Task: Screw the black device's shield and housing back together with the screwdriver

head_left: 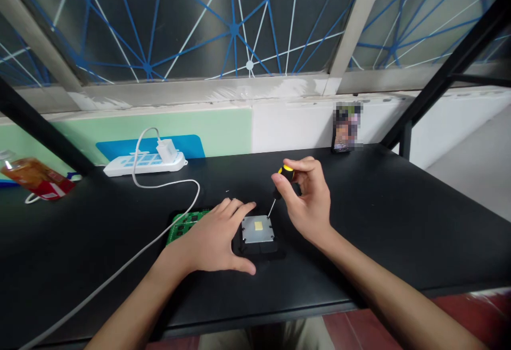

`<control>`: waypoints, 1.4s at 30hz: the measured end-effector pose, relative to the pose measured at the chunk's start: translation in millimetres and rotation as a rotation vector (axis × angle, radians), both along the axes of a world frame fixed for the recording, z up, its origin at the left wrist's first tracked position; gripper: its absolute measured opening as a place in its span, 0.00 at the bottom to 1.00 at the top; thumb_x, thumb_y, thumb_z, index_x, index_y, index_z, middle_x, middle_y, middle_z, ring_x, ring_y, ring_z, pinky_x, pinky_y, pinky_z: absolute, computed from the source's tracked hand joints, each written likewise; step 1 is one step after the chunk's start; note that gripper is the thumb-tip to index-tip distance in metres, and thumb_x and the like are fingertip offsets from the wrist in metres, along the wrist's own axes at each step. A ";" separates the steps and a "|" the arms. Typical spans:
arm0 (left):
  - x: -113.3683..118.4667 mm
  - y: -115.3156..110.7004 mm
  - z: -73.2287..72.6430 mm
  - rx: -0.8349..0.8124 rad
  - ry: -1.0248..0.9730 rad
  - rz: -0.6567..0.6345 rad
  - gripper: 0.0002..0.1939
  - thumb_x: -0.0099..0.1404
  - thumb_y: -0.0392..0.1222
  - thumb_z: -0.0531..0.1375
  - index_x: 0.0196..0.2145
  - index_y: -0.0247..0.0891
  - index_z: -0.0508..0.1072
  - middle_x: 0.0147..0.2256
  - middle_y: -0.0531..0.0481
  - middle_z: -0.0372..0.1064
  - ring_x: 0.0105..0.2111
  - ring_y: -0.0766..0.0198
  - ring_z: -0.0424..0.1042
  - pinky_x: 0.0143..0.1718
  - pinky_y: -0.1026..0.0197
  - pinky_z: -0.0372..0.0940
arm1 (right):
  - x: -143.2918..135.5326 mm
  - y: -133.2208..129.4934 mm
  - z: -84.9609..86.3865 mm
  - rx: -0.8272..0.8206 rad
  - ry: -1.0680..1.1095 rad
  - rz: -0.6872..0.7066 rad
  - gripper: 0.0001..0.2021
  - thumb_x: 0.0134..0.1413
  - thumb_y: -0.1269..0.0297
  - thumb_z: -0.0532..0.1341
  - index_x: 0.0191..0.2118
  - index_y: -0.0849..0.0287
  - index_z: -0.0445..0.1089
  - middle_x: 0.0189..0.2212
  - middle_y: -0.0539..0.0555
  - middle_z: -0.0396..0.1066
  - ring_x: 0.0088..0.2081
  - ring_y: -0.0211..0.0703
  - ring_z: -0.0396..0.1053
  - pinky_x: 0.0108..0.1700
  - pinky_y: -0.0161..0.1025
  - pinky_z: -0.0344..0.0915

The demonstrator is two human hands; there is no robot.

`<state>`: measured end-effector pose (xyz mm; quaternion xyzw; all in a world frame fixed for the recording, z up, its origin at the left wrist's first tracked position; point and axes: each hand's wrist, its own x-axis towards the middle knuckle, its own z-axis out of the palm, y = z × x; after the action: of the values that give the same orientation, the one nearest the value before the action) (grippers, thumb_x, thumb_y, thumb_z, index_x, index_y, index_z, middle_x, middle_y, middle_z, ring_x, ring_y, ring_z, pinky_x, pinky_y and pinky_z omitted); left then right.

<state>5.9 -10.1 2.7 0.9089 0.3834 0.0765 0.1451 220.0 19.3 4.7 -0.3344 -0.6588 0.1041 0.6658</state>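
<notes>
A green circuit board (186, 225) lies nine o'clock of the square silver metal plate (251, 236), partly behind the wide-spread left hand (213, 239). The right hand (309, 203) pinches a yellow-and-black screwdriver (287, 171), tip at the plate's one-o'clock corner; black tabletop (383, 217) extends toward three, its near edge at six.

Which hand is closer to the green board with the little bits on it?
The left one. The left hand hides part of the green board from view; the right hand is farther right, past the silver plate.
</notes>
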 end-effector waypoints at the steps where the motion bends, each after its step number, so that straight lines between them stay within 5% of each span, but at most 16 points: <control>1: -0.1 0.3 -0.4 -0.001 0.002 -0.003 0.58 0.53 0.74 0.65 0.68 0.34 0.53 0.61 0.34 0.60 0.61 0.39 0.59 0.62 0.39 0.57 | -0.5 -0.5 0.5 -0.010 -0.007 -0.003 0.13 0.59 0.70 0.65 0.48 0.51 0.69 0.34 0.47 0.62 0.31 0.36 0.62 0.34 0.40 0.64; 10: -1.0 0.3 -1.3 0.025 -0.019 -0.016 0.56 0.53 0.75 0.64 0.67 0.37 0.53 0.59 0.36 0.61 0.59 0.40 0.61 0.61 0.40 0.58 | -3.5 -5.2 -1.3 -0.097 -0.067 0.119 0.15 0.68 0.67 0.54 0.57 0.49 0.64 0.42 0.51 0.74 0.40 0.39 0.72 0.43 0.44 0.70; 18: -0.2 -0.4 -1.3 0.021 0.000 -0.014 0.57 0.54 0.75 0.62 0.68 0.35 0.53 0.59 0.36 0.61 0.60 0.39 0.60 0.62 0.39 0.57 | -2.9 -4.8 -7.5 -0.111 -0.035 0.195 0.16 0.70 0.64 0.51 0.59 0.48 0.63 0.48 0.54 0.73 0.45 0.44 0.73 0.47 0.50 0.70; 25: 0.4 -0.5 -0.8 0.006 -0.002 -0.012 0.56 0.55 0.74 0.63 0.68 0.37 0.52 0.60 0.35 0.60 0.63 0.37 0.57 0.64 0.35 0.53 | -4.1 2.0 -11.1 -0.035 -0.084 0.049 0.19 0.59 0.66 0.65 0.55 0.46 0.65 0.44 0.53 0.65 0.39 0.44 0.68 0.41 0.48 0.71; 33: 1.7 -1.0 0.7 0.002 -0.013 -0.004 0.54 0.55 0.71 0.64 0.68 0.36 0.54 0.58 0.35 0.61 0.60 0.38 0.60 0.61 0.37 0.57 | -4.8 -0.3 -7.1 -0.029 -0.119 -0.041 0.23 0.60 0.67 0.64 0.59 0.47 0.63 0.40 0.53 0.65 0.38 0.43 0.68 0.38 0.47 0.71; 36: 2.5 -0.6 3.2 -0.017 -0.029 -0.004 0.54 0.54 0.69 0.66 0.67 0.36 0.54 0.56 0.37 0.62 0.57 0.40 0.62 0.59 0.40 0.61 | -8.1 3.1 -12.0 -0.040 -0.059 0.056 0.25 0.64 0.68 0.58 0.64 0.47 0.56 0.44 0.54 0.69 0.38 0.43 0.73 0.40 0.48 0.74; 42: 2.5 -0.3 4.7 -0.010 -0.030 0.004 0.52 0.53 0.67 0.68 0.65 0.35 0.56 0.54 0.38 0.62 0.55 0.42 0.62 0.57 0.41 0.62 | -10.9 17.3 -17.6 0.063 -0.176 0.198 0.19 0.68 0.64 0.49 0.62 0.49 0.56 0.46 0.54 0.72 0.39 0.42 0.75 0.40 0.47 0.75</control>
<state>8.3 -10.5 7.5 0.9061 0.3833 0.0887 0.1552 209.1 36.6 -12.9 -0.2544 -0.7474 0.1188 0.6021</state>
